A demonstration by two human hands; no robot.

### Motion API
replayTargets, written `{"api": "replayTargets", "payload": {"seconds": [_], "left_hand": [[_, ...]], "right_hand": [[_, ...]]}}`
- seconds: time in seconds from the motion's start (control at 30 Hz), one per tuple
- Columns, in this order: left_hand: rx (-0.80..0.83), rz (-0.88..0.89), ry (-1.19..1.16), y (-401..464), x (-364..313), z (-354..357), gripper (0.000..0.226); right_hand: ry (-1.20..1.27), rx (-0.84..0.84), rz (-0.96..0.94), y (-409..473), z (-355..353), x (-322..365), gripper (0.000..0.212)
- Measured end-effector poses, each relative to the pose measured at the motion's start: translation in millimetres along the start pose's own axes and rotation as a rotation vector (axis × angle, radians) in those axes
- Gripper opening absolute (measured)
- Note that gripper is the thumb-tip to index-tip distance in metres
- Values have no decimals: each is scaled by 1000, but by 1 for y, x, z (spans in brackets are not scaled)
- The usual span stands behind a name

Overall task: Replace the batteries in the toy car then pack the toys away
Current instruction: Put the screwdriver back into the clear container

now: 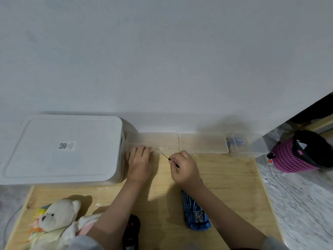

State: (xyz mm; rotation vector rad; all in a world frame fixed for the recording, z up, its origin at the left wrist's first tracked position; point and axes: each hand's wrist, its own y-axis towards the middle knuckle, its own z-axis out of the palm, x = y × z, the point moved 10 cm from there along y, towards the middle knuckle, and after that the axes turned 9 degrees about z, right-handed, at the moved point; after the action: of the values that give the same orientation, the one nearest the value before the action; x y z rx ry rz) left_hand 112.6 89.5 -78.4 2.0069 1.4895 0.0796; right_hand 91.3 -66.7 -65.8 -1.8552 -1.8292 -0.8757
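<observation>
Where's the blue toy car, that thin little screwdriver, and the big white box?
blue toy car (196, 216): head view, on its body.
screwdriver (173, 162): head view, on its dark handle.
white box (63, 148): head view, on its lid.

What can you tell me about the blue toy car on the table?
The blue toy car looks like shiny plastic with lighter blue stripes and a dark patterned patch near its close end. It lies lengthwise on the wooden table, pointing away from the person, under the right forearm, which hides its far end. Whether the arm touches it is unclear.
</observation>
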Motion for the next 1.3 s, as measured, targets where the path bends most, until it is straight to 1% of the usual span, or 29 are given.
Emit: {"api": "replayTargets", "payload": {"seconds": [0.07, 0.1, 0.2, 0.33, 0.4, 0.47, 0.53, 0.67, 0.8, 0.87, 1.0, 1.07, 1.17, 1.3], "left_hand": [[-18, -15, -17, 2, -1, -4, 24], [-10, -30, -36, 4, -2, -5, 30], [73, -79, -70, 10, -1, -4, 49], [169, -97, -81, 15, 1, -1, 64], [203, -101, -46, 18, 2, -1, 69], [221, -114, -14, 21, 3, -3, 70], [234, -131, -33, 23, 3, -3, 68], [228, -129, -73, 25, 0, -6, 65], [204, -84, -37, 25, 0, -7, 64], [199, -68, -3, 24, 1, -6, 61], [183, -97, -9, 23, 2, -7, 48], [210, -129, -23, 22, 4, -5, 50], [207, -73, 24, 22, 3, -3, 51], [214, -22, 40, 23, 4, -1, 29]], "right_hand": [[-4, 8, -1, 0, 2, -1, 12], [-14, 12, -3, 0, 3, 0, 14], [-95, -9, -24, 8, 3, 8, 17], [-248, -80, -81, 25, 5, 24, 11], [-344, -85, -124, 30, 13, 28, 17], [-425, -97, -189, 31, 22, 31, 26], [-452, -118, -245, 29, 27, 32, 31], [-407, -208, -251, 21, 19, 26, 32], [-319, -345, -239, 16, -6, 23, 28], [-285, -366, -247, 19, -15, 25, 32], [-282, -204, -245, 32, -6, 27, 44], [-269, -130, -257, 35, -1, 29, 45], [-266, -16, -233, 38, 8, 29, 46], [-326, 108, -193, 34, 22, 24, 52]]}}
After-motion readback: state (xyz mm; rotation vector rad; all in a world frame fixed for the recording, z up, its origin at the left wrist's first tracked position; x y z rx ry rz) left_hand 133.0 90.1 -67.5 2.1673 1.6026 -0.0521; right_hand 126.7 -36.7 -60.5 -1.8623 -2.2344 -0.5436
